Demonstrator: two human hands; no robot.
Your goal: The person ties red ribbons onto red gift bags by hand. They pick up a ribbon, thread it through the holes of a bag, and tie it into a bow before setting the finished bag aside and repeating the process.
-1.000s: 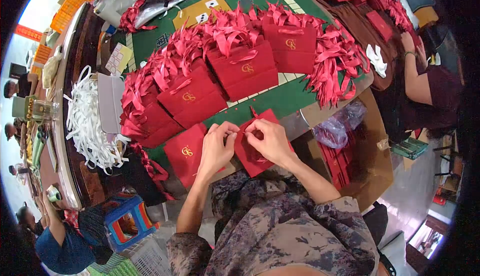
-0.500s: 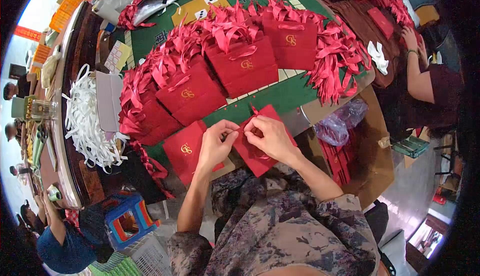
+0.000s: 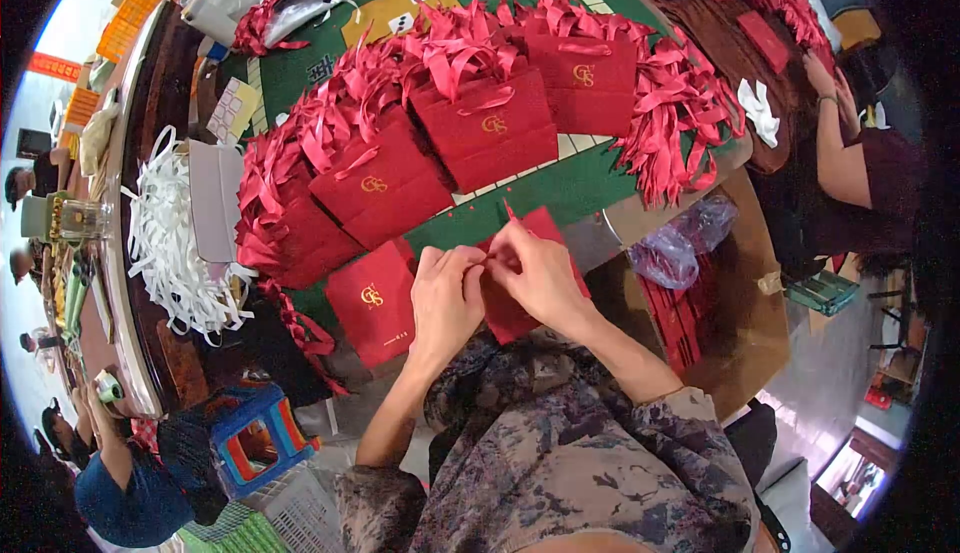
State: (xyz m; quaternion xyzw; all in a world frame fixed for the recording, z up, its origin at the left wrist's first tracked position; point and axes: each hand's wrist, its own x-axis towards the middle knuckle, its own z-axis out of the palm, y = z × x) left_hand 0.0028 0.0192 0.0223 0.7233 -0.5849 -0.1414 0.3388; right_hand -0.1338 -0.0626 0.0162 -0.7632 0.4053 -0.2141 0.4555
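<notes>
At the near table edge, my left hand (image 3: 447,298) and my right hand (image 3: 537,275) meet fingertip to fingertip over a red bag (image 3: 545,230). Both hands are pinched; whatever lies between the fingers is too small to make out. Under my left hand's outer side another red bag (image 3: 370,299) with a gold logo lies flat. Behind them, red bags with ribbon handles stand in overlapping stacks (image 3: 483,131) in an arc, and a pile of red ribbons (image 3: 680,123) hangs at the right end.
White ribbons (image 3: 185,243) fill a box at the left. An open cardboard box (image 3: 745,303) with red bags and clear plastic (image 3: 670,253) stands at the right. Co-workers' arms (image 3: 840,148) show at the right and a person (image 3: 140,483) sits lower left.
My left hand has moved right and now touches my right hand. The logo bag on the left is less covered, while the bag under my hands is more hidden.
</notes>
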